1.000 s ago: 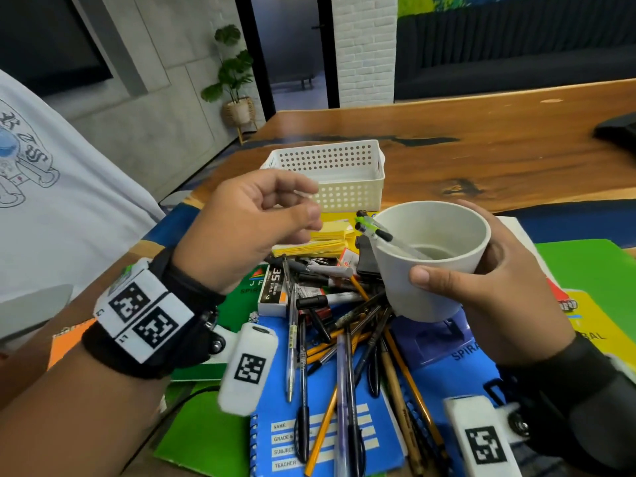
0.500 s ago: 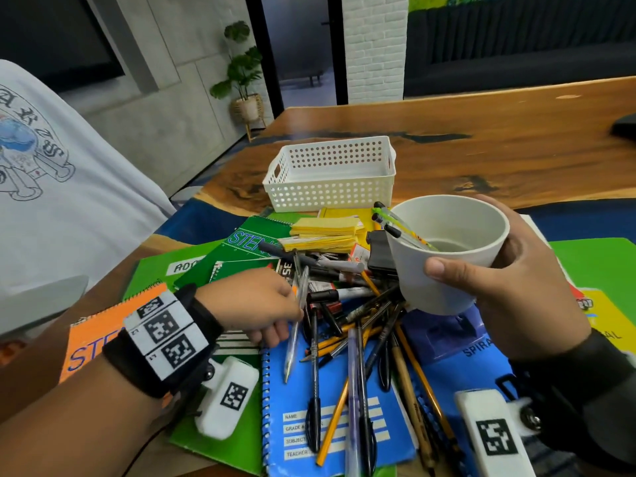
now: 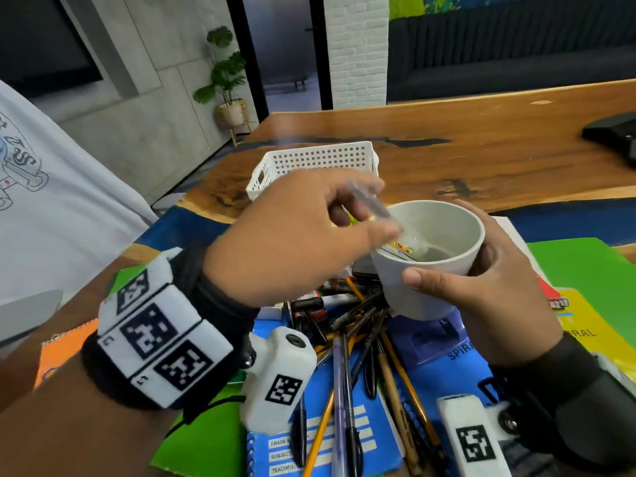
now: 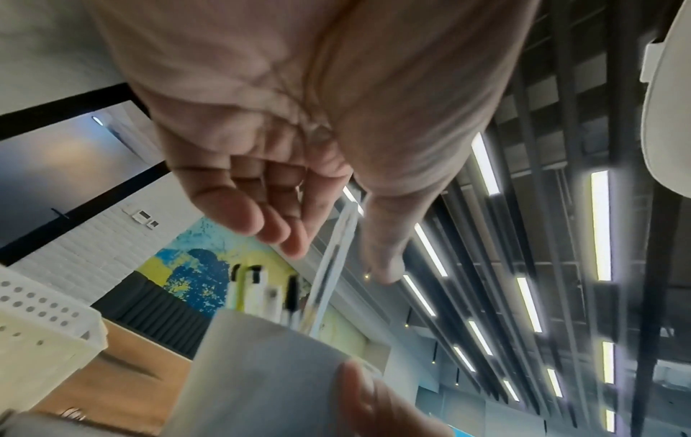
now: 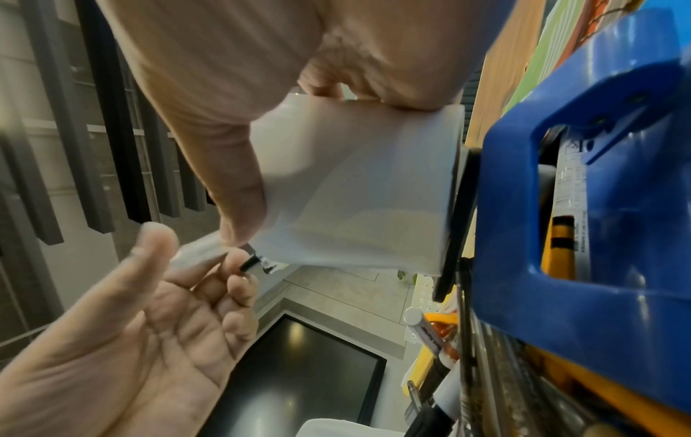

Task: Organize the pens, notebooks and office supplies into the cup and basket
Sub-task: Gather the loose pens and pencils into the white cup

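Over the desk's heap of pens, my right hand (image 3: 488,287) grips the cup (image 3: 432,256) tilted toward my left hand (image 3: 296,235), whose fingertips pinch a clear pen (image 4: 332,266), its long axis slanting tip-first down into the cup's mouth.

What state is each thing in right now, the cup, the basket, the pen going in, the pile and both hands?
Cup: held off the table, tilted, some pens inside.
Basket: upright on the table; contents hidden.
Clear pen: slanting into the cup.
Left hand: fingers loose around the clear pen.
Right hand: grips the cup.
Pen pile: loose on the notebooks.
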Demonstrator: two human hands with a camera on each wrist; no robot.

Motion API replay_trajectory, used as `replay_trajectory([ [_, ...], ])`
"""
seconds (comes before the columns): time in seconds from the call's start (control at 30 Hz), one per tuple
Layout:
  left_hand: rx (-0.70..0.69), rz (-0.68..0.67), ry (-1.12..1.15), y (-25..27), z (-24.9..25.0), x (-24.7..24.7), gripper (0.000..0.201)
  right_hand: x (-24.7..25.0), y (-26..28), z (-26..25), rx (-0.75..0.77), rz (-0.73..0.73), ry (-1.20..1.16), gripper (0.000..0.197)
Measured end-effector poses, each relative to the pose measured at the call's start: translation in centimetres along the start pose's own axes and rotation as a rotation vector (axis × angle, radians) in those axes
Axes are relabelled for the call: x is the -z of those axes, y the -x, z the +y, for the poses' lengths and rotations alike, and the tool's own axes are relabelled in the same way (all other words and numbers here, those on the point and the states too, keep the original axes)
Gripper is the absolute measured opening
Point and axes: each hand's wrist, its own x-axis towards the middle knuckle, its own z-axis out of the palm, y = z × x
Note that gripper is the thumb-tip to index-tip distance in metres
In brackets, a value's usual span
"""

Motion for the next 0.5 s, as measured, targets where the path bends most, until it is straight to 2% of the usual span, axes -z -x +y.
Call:
replay_trajectory([
  [0.03, 0.018, 0.0, 0.012, 0.0, -0.5, -0.1, 0.054, 0.1, 0.0, 0.0, 0.002, 0.005, -0.001, 0.106],
  [0.07, 0.048, 0.024, 0.049, 0.0, -0.9, 0.1, 0.06, 0.1, -0.1, 0.1, 0.004, 0.009, -0.004, 0.104],
  [0.17, 0.175, 0.118, 0.164, 0.4, -2.8, 1.6, 0.044, 0.2, -0.1, 0.0, 0.018, 0.022, 0.001, 0.103],
  [0.23, 0.247, 0.08, 0.232, 1.0, -4.3, 1.9, 0.047, 0.0, 0.0, -0.2, 0.026, 0.023, 0.004, 0.098],
  [0.3, 0.286, 0.013, 0.196, 1.8, -5.4, 1.7, 0.043, 0.0, 0.1, -0.2, 0.034, 0.019, -0.003, 0.092],
  [0.37, 0.346, -0.057, 0.11, 2.7, -6.4, 1.5, 0.029, 0.0, 0.1, -0.1, 0.026, 0.012, -0.007, 0.094],
  [0.43, 0.423, -0.215, -0.066, 3.4, -7.6, 1.2, 0.027, 0.1, 0.0, 0.0, 0.023, 0.017, -0.003, 0.096],
  [0.5, 0.508, -0.428, -0.25, 4.0, -8.6, 0.5, 0.037, 0.1, 0.0, 0.1, 0.017, 0.016, -0.009, 0.097],
])
